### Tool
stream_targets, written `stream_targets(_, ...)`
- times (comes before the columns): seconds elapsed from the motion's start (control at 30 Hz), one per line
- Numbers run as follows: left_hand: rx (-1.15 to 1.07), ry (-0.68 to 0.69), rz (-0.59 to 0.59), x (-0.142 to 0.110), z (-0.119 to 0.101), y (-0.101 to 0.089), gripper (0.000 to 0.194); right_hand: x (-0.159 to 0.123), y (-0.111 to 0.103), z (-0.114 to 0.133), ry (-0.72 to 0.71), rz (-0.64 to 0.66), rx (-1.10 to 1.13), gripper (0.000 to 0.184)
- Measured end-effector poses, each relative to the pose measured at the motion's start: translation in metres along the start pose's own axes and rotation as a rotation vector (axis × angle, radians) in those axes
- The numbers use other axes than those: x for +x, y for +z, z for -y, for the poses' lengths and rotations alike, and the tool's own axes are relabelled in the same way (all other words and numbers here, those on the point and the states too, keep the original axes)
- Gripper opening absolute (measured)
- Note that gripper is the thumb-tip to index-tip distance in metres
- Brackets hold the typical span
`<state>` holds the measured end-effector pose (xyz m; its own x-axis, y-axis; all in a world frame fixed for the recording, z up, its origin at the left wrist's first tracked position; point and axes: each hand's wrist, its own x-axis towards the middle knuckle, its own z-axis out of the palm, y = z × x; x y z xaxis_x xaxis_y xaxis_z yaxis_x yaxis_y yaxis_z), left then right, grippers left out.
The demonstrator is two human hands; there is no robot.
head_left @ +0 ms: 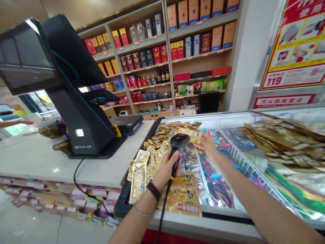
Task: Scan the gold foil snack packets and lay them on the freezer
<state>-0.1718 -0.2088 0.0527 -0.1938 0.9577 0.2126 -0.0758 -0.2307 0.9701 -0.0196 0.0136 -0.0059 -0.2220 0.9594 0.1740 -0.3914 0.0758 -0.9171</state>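
Note:
My left hand (167,167) is wrapped round the handle of a black corded barcode scanner (179,139), whose head points away from me. Beyond it, my right hand (207,145) pinches the edge of a gold foil packet (190,134). The scanner head overlaps part of that packet in this view. Many gold packets lie in a spread pile (152,162) on the freezer's glass top beneath and left of my hands. Two larger gold packets (181,201) with dark and red print rest nearer to me, below the scanner's cord.
A black checkout terminal (91,118) stands on the white counter (27,152) at left. Another stack of gold packets (286,142) lies on the freezer at right. Colourful packs show through the glass, divided by a white wire rack (236,159). Boxed goods fill shelves (142,44) behind.

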Motion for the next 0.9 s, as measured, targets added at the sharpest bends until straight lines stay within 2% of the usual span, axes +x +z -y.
stream_targets(0.27, -0.009, 0.003, 0.016, -0.001, -0.002, 0.001, 0.078, 0.002, -0.002, -0.007, -0.033, 0.047, -0.009, 0.034)
stream_targets(0.4, -0.011, 0.001, 0.019, -0.001, -0.002, 0.0, 0.078, 0.004, -0.002, -0.007, -0.024, 0.026, -0.015, 0.04)
stream_targets(0.6, -0.016, -0.004, -0.001, -0.001, -0.001, 0.0, 0.077, 0.001, 0.001, -0.001, -0.004, -0.006, 0.029, 0.033)
stream_targets(0.7, 0.002, -0.005, -0.026, -0.002, -0.003, 0.001, 0.075, 0.004, -0.004, 0.01, -0.013, -0.12, 0.076, 0.025)
stream_targets(0.77, 0.025, -0.007, -0.058, -0.003, -0.004, 0.002, 0.076, 0.012, -0.015, 0.02, -0.029, -0.226, 0.119, 0.021)
stream_targets(0.9, 0.046, -0.017, -0.109, -0.002, -0.003, 0.002, 0.077, 0.036, -0.062, 0.049, -0.077, -0.424, 0.118, 0.017)
